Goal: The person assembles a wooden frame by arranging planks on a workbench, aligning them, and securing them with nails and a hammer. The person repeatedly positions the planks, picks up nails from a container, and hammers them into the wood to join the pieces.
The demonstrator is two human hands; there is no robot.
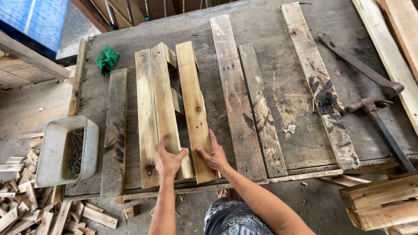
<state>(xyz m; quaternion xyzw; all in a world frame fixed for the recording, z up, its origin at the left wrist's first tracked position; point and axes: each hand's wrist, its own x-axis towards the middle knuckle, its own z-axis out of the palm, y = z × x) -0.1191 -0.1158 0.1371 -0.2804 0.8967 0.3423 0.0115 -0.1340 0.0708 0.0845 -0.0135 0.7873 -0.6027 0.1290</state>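
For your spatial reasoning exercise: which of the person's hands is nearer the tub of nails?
Left. The left hand rests on the light planks closer to the tub of nails; the right hand lies farther away.

Hammer handle point(394, 143) cut off behind stacked lumber point(383, 201); nails point(75, 152) in tub point(54, 148) too small to count; right planks point(398, 48) clipped by frame edge.

One head-worn camera looks steeply down (close, from the near edge) across the workbench point(283, 69).
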